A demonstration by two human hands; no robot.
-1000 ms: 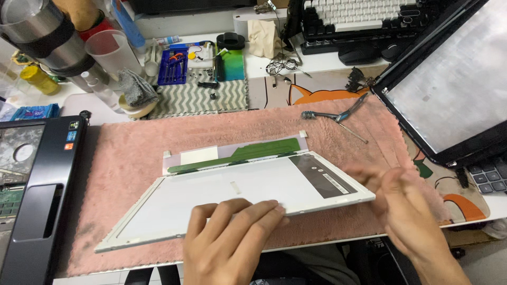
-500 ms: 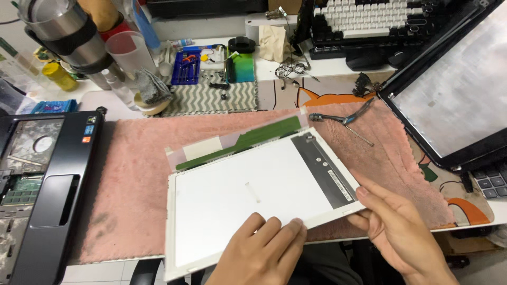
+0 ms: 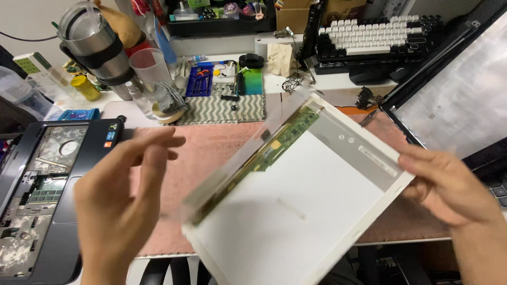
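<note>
A flat white laptop display panel (image 3: 296,211), with a green circuit strip along one edge and a grey band at its top, is lifted off the pink mat (image 3: 211,153) and tilted. My right hand (image 3: 449,184) grips its right edge. Just left of the panel's blurred left edge, my left hand (image 3: 121,211) is raised with its fingers spread; I see no hold on the panel.
An opened laptop base (image 3: 37,195) with bare internals lies at the left. A dark laptop lid with a screen (image 3: 459,105) leans at the right. Behind are a white keyboard (image 3: 375,37), a steel tumbler (image 3: 95,47), a clear plastic cup (image 3: 148,68) and a blue tool case (image 3: 200,82).
The panel has been lifted from the mat and swung up to the right. My left hand came off its lower edge and rose at the left; my right hand took its right edge.
</note>
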